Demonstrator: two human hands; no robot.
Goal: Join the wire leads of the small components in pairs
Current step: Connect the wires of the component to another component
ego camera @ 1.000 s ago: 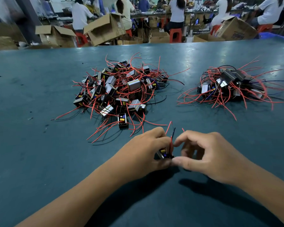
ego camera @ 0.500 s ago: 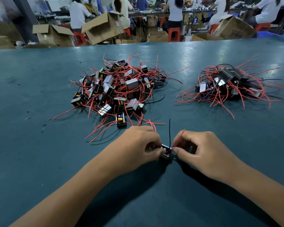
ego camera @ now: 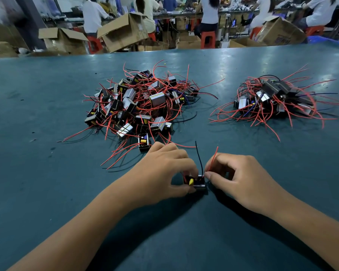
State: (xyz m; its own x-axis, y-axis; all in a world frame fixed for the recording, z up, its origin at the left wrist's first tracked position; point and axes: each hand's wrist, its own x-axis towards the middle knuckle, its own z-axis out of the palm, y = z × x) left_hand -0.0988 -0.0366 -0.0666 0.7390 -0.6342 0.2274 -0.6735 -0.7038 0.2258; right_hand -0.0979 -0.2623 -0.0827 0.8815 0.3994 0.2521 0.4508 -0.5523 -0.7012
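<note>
Our left hand [ego camera: 164,171] came in from seven o'clock, knuckles up, thumb and curled fingers pinching the small component [ego camera: 197,181] low over the green table [ego camera: 37,192]. At its three o'clock, our right hand [ego camera: 241,177] curled to pinch the red lead [ego camera: 212,159]; the black lead [ego camera: 199,155] stood free. The large pile [ego camera: 143,106] lay at twelve o'clock, the smaller pile [ego camera: 274,98] at two.
</note>
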